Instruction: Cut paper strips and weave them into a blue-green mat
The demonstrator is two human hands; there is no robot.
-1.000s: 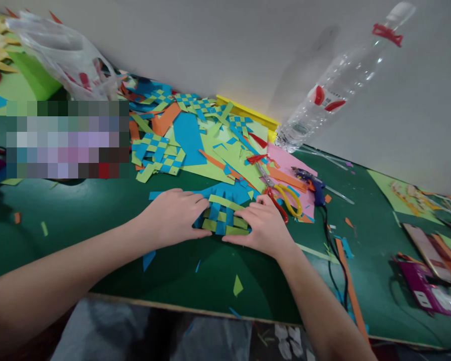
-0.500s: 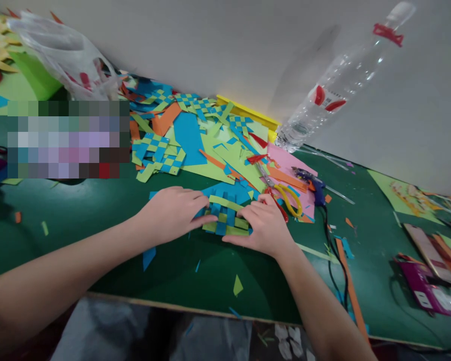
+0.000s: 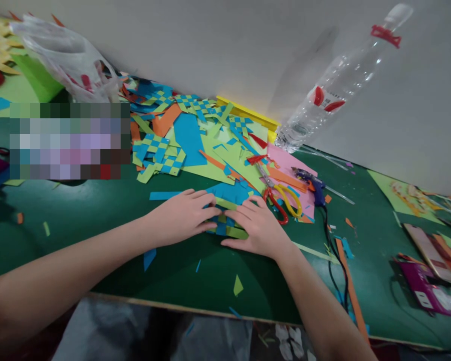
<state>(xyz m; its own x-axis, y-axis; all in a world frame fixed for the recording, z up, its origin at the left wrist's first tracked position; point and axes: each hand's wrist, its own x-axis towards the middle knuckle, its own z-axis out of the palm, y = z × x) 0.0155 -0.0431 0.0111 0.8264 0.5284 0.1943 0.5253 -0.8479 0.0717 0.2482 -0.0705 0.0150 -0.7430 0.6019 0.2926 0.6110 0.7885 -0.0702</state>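
A half-woven mat of blue and light-green paper strips [image 3: 225, 223] lies on the green table [image 3: 97, 220] in front of me. My left hand [image 3: 182, 215] lies flat on the mat's left side, fingers stretched over the strips and thumb along its near edge. My right hand [image 3: 257, 228] lies flat on the right side, fingertips meeting the left hand's over the middle. Most of the mat is hidden under both hands. Neither hand grips anything.
Behind the mat are a heap of paper scraps and finished weaves [image 3: 188, 130], yellow-and-red scissors [image 3: 280, 195], a blue glue gun [image 3: 311, 183] with its cord, a clear bottle [image 3: 334, 90] by the wall, a plastic bag [image 3: 65, 55] and a phone [image 3: 424, 245].
Both hands have slid inward and flattened over the mat, so they cover more of it. The green strip that stood up between the fingers is now pressed down.
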